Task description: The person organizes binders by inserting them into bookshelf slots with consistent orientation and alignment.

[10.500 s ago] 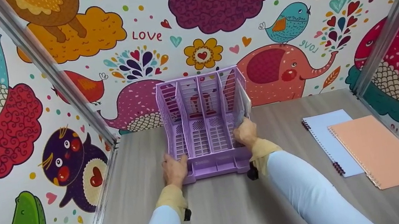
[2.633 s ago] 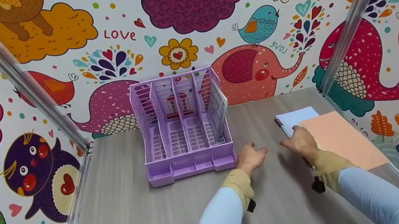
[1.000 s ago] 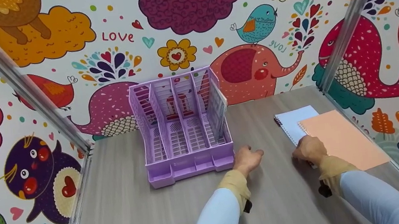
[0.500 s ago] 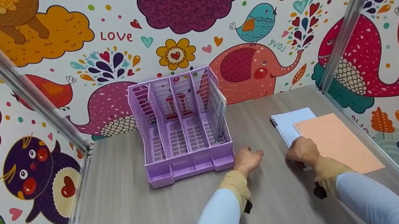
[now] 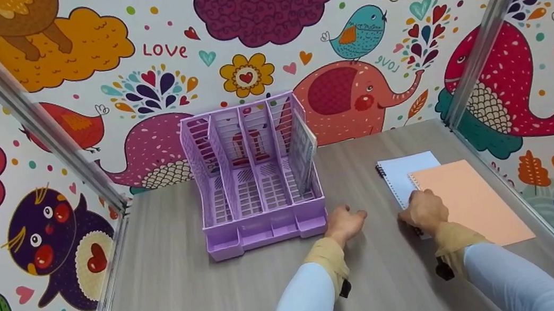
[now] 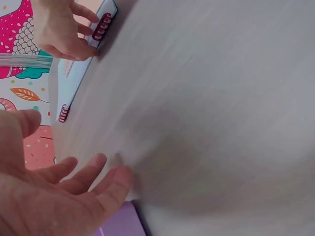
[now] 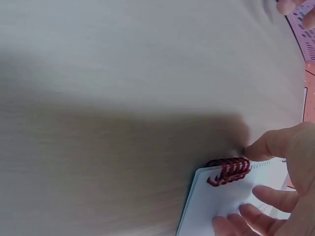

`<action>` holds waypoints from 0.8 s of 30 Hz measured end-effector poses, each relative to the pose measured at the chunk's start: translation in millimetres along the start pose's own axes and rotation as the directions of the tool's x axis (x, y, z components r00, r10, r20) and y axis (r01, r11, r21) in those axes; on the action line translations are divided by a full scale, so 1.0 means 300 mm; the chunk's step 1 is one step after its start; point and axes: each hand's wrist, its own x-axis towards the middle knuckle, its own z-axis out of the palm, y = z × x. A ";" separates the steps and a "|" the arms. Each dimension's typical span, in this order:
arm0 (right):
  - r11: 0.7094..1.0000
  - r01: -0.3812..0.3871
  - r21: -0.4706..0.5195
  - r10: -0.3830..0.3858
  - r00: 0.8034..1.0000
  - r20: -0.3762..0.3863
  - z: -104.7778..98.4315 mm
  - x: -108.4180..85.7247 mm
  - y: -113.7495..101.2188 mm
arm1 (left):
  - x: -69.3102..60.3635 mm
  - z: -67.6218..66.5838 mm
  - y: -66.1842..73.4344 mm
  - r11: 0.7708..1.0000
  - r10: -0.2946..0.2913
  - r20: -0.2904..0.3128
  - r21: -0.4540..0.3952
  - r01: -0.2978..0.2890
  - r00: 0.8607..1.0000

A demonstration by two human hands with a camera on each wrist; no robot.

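Note:
My right hand (image 5: 425, 211) is at the left edge of a pale blue spiral notebook (image 5: 401, 170) with a dark red coil. In the right wrist view the thumb (image 7: 269, 144) is against the bound edge beside the coil (image 7: 231, 170), and bent fingers lie over the cover. A peach spiral notebook (image 5: 481, 203) partly covers the pale one. My left hand (image 5: 345, 224) has loosely spread fingers, holds nothing, and is beside the front right corner of a purple file rack (image 5: 265, 226).
The rack has upright dividers and small front compartments. A thin grey, flat item (image 5: 302, 155) stands in its rightmost slot. Behind the wooden-look table (image 5: 175, 276) is a wall (image 5: 151, 11) printed with cartoon animals, with metal posts (image 5: 493, 30) at the corners.
From over the notebook's edge, my right hand has closed at its coil. Both notebooks have slid slightly left and nearer. My left hand left the rack's front earlier and now stays beside it.

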 end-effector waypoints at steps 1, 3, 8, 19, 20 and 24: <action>1.000 -0.006 -0.020 0.006 1.000 -0.009 0.003 -0.002 0.000 | 0.000 0.000 0.000 1.000 -0.002 0.000 0.003 0.002 1.000; 0.999 -0.012 -0.047 0.011 0.999 -0.032 0.009 -0.005 -0.002 | 0.001 0.001 0.000 1.000 0.000 -0.003 0.009 0.000 1.000; 0.997 -0.001 -0.073 -0.006 0.996 -0.086 0.017 -0.020 -0.002 | 0.002 0.001 0.000 1.000 0.006 -0.004 0.009 -0.006 1.000; 0.999 0.020 -0.048 -0.024 0.995 -0.094 0.036 -0.046 0.017 | 0.032 0.019 -0.031 0.999 0.032 -0.007 0.009 -0.032 0.999; 0.998 0.035 -0.044 -0.039 0.994 -0.098 0.038 -0.048 0.018 | 0.007 0.003 -0.009 1.000 0.018 0.004 -0.005 -0.018 1.000; 0.995 0.097 -0.018 -0.099 0.990 -0.103 0.045 -0.056 0.014 | 0.004 0.001 -0.009 1.000 0.022 -0.011 0.006 -0.022 1.000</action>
